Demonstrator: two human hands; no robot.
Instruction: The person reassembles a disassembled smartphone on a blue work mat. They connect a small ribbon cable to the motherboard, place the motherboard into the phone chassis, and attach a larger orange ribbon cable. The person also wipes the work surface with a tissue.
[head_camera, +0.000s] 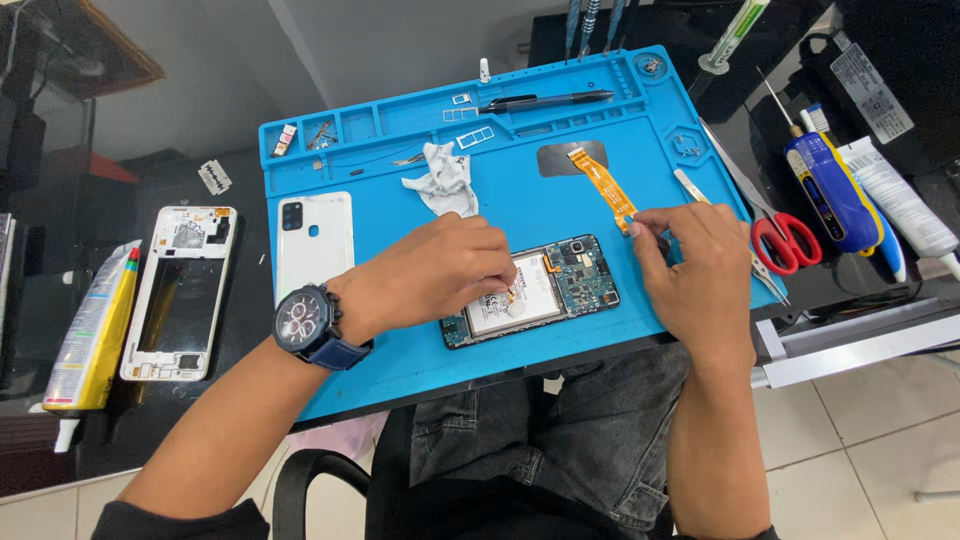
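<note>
Opened phone (545, 290) lay near the blue mat (400, 370)'s front edge; left hand (440, 275) pressed it down for steadiness, while right hand (690, 270) pinched the orange flex cable (603, 185) just beyond it.

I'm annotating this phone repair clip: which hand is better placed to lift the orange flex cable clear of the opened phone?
Probably the right hand: its fingers already pinch the lower end of the orange flex cable. The left hand rests on the opened phone, covering part of it, seemingly steadying it.
</note>
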